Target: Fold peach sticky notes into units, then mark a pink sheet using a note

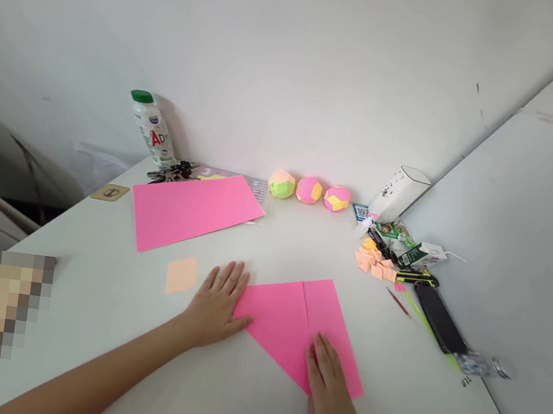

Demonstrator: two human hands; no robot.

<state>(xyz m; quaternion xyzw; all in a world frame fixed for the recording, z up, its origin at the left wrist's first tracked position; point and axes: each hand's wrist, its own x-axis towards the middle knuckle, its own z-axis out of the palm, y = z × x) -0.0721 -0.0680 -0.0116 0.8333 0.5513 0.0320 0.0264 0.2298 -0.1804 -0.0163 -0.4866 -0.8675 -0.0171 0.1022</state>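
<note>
Folded pink paper [282, 322] lies on the white table [271, 247]; left hand [217, 304] flat, fingers spread, at the paper's left corner, right hand [330, 381] flat on its near edge. Uneven pressure might skew the crease

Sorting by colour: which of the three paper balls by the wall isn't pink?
The leftmost ball, yellow-green with peach patches; the middle ball and right ball are pink with yellow.

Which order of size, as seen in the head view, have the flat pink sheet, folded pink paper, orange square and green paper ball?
1. folded pink paper and flat pink sheet: about alike; the folded one lies nearer the camera, so unranked.
2. orange square
3. green paper ball, farthest back
</note>
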